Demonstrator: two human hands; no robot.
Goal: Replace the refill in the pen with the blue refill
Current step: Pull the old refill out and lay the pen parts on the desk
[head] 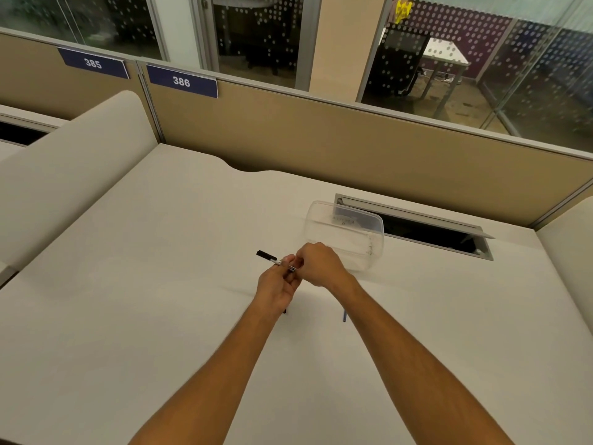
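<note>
A thin pen (269, 256) with a black cap end and a white barrel is held level above the white desk, pointing up and to the left. My left hand (278, 285) grips its barrel from below. My right hand (319, 264) is closed over the pen's near end, hiding it. A short blue refill (344, 316) lies on the desk beside my right forearm, mostly covered by it. A small dark piece (284, 311) pokes out from under my left wrist.
A clear plastic container (346, 234) stands just behind my right hand. Behind it is an open cable hatch (426, 234) in the desk. Tan partition panels (321, 139) bound the back, and white dividers stand at both sides.
</note>
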